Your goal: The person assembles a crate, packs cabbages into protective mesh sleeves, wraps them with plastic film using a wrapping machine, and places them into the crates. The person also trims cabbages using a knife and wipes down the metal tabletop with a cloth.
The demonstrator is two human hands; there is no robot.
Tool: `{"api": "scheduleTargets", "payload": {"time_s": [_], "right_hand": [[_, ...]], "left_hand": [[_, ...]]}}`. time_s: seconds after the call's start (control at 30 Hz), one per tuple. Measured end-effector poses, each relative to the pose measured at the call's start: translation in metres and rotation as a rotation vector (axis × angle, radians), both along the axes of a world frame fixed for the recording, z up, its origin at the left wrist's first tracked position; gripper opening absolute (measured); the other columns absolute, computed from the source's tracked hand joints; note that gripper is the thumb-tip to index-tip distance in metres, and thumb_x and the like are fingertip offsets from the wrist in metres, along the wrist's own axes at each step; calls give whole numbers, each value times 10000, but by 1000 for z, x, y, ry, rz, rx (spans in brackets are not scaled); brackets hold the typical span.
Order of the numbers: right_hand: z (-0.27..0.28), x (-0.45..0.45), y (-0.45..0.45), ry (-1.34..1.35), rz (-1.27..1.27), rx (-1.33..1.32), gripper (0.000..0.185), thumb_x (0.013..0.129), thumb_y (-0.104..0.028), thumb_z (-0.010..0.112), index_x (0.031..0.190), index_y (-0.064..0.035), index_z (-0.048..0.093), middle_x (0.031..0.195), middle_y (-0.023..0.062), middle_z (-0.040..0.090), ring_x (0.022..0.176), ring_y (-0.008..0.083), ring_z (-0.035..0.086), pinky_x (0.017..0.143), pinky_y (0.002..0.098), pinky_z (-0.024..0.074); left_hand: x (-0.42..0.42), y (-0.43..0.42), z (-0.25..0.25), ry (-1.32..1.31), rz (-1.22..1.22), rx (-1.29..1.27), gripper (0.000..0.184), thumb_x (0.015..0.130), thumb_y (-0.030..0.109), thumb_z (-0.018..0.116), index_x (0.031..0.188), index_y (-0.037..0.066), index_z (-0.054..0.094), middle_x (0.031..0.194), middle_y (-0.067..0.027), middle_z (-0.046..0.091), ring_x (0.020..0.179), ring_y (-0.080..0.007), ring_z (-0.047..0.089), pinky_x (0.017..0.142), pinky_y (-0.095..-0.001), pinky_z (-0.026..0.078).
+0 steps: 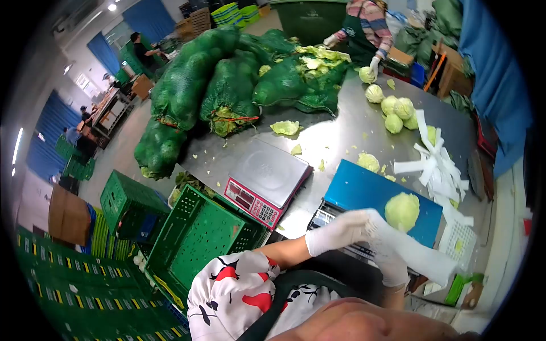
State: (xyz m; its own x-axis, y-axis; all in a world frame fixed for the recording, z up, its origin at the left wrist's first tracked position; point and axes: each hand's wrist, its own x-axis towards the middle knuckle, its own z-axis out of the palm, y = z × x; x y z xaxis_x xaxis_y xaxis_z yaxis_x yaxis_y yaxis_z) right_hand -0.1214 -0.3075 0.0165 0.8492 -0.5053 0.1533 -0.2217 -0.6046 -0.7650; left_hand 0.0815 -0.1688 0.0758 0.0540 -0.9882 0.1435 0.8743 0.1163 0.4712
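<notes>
Left hand [341, 230] and right hand [391, 266] pinch white net [424, 257]; its loose end, if swung, could knock cabbage [402, 211] off blue plate [358, 184].

It's a vegetable-packing workshop, this: bulging green net sacks [187, 74] line the far left of a big metal table [352, 119], loose cabbages [404, 108] sit far right, a red-fronted scale [267, 182] stands nearer, plastic crates [128, 199] crowd the left, an aproned co-worker [361, 37] stands at the far edge.
</notes>
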Motion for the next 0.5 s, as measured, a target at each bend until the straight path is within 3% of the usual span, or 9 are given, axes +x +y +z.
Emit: {"api": "scheduleTargets", "payload": {"time_s": [0.1,0.13,0.17,0.27,0.3,0.33,0.4,0.47,0.5], "right_hand": [[64,7,25,-29,109,1352,370,924,-147,520,1240,32,586,1175,171,642,1079,329,607,974,403,456],[68,1,26,-97,87,1429,337,925,-124,528,1219,31,585,1161,158,639,1055,299,615,954,387,471],[64,-3,22,-228,55,1355,305,926,-102,536,1197,29,584,1147,144,637,1031,268,623,934,371,486],[66,-5,12,-528,-14,1284,269,968,-95,494,1189,45,559,1138,121,630,1014,215,637,911,345,499],[88,3,17,-609,110,1274,326,1002,-155,443,1239,43,544,1162,132,626,1047,230,629,906,365,498],[83,4,22,-632,-11,1166,388,1020,-230,420,1272,38,544,1183,137,625,1074,239,622,926,380,488],[89,10,32,-780,-109,1354,312,998,-184,498,1201,29,602,1132,127,637,1050,237,625,907,356,499],[80,-7,33,-519,-232,724,244,964,-141,569,1133,28,617,1114,115,626,985,207,628,867,325,509],[71,-17,33,-368,-280,419,212,947,-120,604,1098,27,624,1105,109,621,953,193,629,847,309,515]], "left_hand": [[5,3,-16,276,-146,-114,362,992,271,517,1251,20,540,1133,-75,643,1058,-176,622,911,-329,501],[1,0,-21,379,-302,-252,382,981,282,533,1257,18,534,1112,-65,646,1035,-168,626,887,-319,507],[-10,17,22,-90,-91,244,424,965,276,570,1287,5,516,1033,-38,647,932,-127,631,801,-291,521],[-29,24,-11,-250,-431,375,231,962,137,589,1160,18,601,858,19,603,533,-38,502,449,-179,377],[-27,24,-28,-274,-426,348,250,970,161,578,1168,10,602,898,1,622,615,-58,537,509,-193,411],[-25,25,-44,-298,-419,320,273,978,186,568,1177,1,604,937,-17,641,697,-78,571,569,-207,445],[-10,23,-50,-264,-471,330,342,1001,253,536,1200,-17,599,1039,-53,674,886,-129,635,736,-259,522],[-11,23,-32,-317,-36,330,432,1010,337,505,1214,-33,591,1168,-96,660,1084,-197,614,965,-351,472],[-5,20,-16,-280,8,293,459,1009,354,504,1235,-38,581,1188,-114,653,1116,-209,602,1002,-365,446]]}}
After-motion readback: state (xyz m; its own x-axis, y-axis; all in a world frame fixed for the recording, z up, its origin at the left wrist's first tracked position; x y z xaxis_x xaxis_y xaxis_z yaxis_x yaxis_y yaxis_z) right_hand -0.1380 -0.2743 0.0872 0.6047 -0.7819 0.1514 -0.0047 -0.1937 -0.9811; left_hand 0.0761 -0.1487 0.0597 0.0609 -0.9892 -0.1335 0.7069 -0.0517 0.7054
